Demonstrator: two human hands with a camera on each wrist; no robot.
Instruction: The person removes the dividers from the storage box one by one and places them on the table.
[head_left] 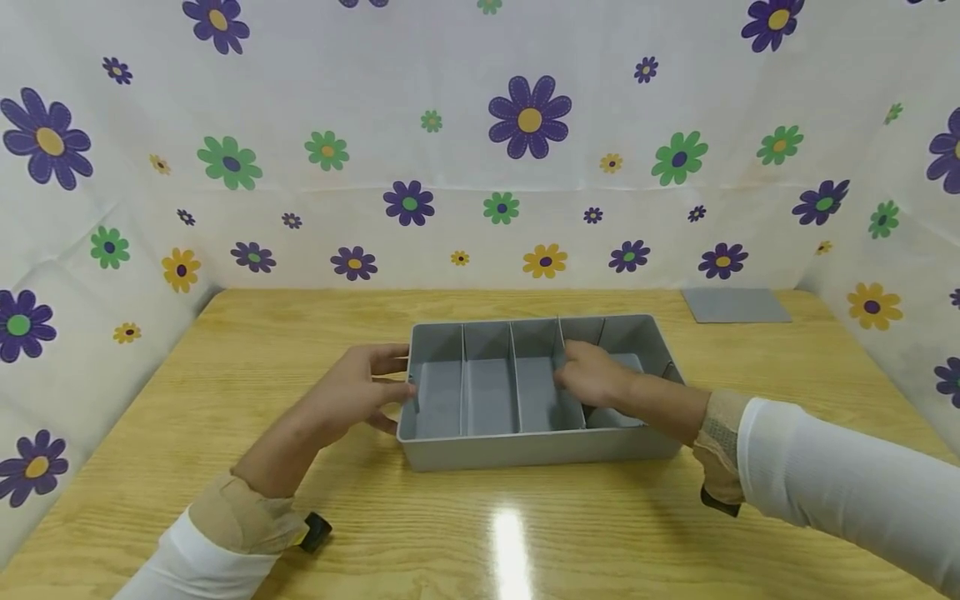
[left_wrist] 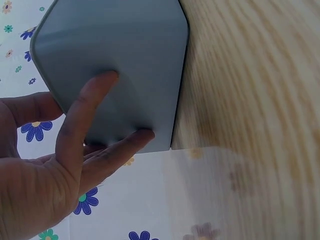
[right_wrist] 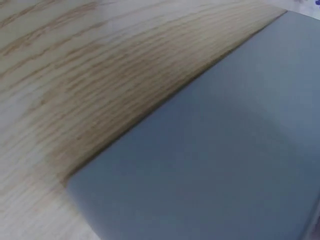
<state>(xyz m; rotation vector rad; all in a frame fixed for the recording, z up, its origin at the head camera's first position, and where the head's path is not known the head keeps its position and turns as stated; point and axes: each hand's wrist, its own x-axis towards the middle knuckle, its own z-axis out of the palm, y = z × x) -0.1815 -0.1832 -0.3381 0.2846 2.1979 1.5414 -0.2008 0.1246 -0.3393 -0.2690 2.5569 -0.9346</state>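
A long grey divided box lies across the wooden table, with thin upright dividers splitting it into several compartments. My left hand holds the box's left end. In the left wrist view two fingertips press the outer face of the grey end wall, while another digit passes behind its rim. Inside the box, right of the middle, my right hand pinches a divider; its fingertips are partly hidden. Only the box's outer wall and table show in the right wrist view, not the hand.
A flat grey rectangular panel lies at the table's back right edge. White cloth with flowers hangs behind and at both sides. The wooden table carries a bright light reflection at the front.
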